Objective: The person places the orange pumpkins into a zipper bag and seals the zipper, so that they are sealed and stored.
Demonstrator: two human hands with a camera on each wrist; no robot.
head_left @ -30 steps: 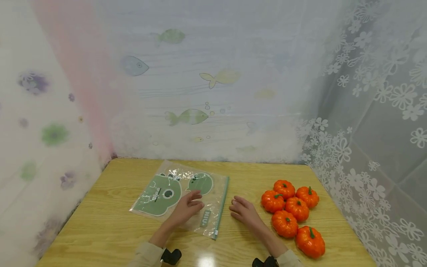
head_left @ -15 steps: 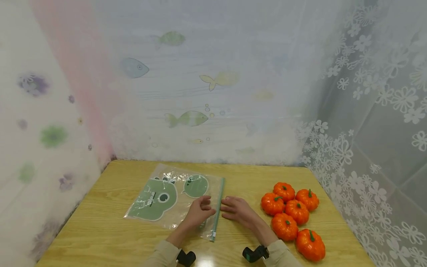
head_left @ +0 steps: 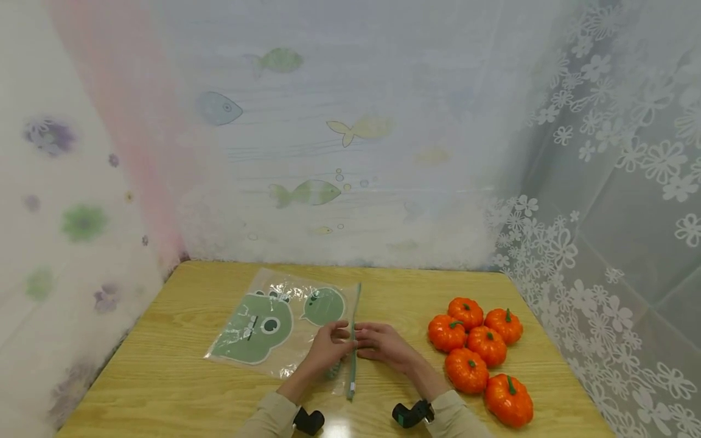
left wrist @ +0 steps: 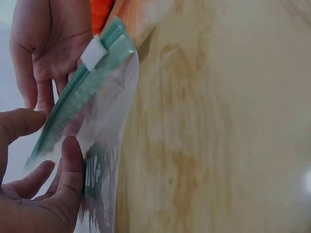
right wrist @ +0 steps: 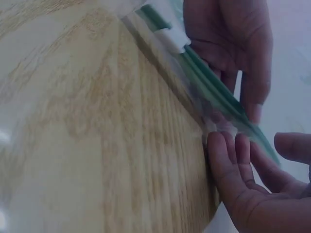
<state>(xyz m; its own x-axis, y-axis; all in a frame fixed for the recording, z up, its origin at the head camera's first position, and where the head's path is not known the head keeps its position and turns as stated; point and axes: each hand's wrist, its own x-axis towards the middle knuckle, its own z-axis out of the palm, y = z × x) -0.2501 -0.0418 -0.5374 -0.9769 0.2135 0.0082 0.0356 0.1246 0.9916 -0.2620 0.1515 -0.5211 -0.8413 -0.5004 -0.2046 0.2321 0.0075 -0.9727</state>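
Note:
A clear zip bag with green cartoon prints lies on the table in the head view, its green zip strip lifted at the right edge. My left hand holds the bag by this edge, its thumb against the strip and fingers on the film in the left wrist view. A white slider sits near the strip's end. My right hand faces it from the other side; its fingertips touch the bag's edge, while its thumb stays apart.
Several orange pumpkins with green stems stand grouped on the right of the wooden table. Printed curtains hang behind and along both sides. A black wrist camera is strapped to each wrist.
Both hands have come together at the bag's zip edge, the left moving right and the right moving left. The strip has risen from lying flat.

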